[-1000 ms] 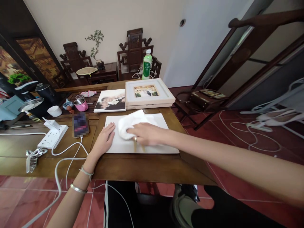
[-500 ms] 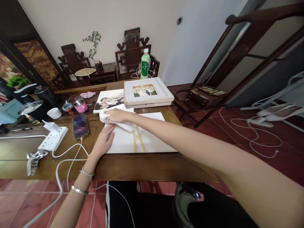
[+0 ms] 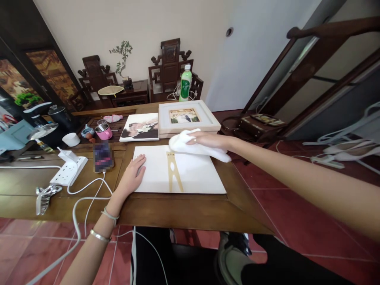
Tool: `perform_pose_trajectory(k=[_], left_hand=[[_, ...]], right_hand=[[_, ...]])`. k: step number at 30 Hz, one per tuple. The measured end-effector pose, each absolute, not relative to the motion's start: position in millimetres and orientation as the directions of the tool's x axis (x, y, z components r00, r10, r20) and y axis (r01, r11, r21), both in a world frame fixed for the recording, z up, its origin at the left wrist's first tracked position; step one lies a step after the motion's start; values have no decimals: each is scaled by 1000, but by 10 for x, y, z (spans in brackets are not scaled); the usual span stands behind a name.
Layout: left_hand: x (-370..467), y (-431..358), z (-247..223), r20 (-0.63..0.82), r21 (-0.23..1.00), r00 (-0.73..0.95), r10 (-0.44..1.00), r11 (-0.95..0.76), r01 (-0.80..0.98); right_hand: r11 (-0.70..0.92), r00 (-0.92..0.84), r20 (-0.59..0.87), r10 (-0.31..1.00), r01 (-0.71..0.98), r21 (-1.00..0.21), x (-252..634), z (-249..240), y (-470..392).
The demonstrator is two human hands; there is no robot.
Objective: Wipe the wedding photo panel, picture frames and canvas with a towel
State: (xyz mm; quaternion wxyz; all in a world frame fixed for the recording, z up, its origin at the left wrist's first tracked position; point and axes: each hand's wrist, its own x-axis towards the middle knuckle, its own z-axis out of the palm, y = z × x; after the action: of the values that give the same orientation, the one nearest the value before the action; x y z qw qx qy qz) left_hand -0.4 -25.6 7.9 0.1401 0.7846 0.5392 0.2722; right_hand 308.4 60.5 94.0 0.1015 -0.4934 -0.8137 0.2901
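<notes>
A white panel (image 3: 202,178) lies flat on the wooden table, with a tan, A-shaped stand leg (image 3: 172,168) down its middle. My left hand (image 3: 133,174) rests on the panel's left edge, fingers stretched out flat. In my right hand (image 3: 208,139) is a white cloth (image 3: 190,144), bunched under the fingers at the panel's far right part. One end of the cloth hangs past the panel's right edge. Just behind the panel are a framed picture (image 3: 204,114) atop another frame and a photo board (image 3: 144,124).
Left of the panel lie a phone (image 3: 103,156) on a charging cable, a white power strip (image 3: 69,172) and a clear hair claw (image 3: 46,198). A pink cup (image 3: 103,132) stands farther back. Behind the frames is a green bottle (image 3: 185,84). The table's right edge runs close by.
My right hand has swept the cloth from the panel's far left corner to its far right side, uncovering the stand leg's top. My left hand stays on the left edge.
</notes>
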Motion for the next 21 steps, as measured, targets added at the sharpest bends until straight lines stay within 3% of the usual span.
perform_pose_trajectory(k=[6,14,21], left_hand=[[-8,-255,74,284,511,277,918,-389,766],[-15,-251,96,281,514,276,919,-387,765],[-18,-247,102,272,515,274,923,-380,768]], right_hand=[[333,-449,-79,890,758,-560,3516,672,584],[643,-676,-97,731,729,-234,3370,494,462],[760,-771,-40,635,633,-145,3268,535,-17]])
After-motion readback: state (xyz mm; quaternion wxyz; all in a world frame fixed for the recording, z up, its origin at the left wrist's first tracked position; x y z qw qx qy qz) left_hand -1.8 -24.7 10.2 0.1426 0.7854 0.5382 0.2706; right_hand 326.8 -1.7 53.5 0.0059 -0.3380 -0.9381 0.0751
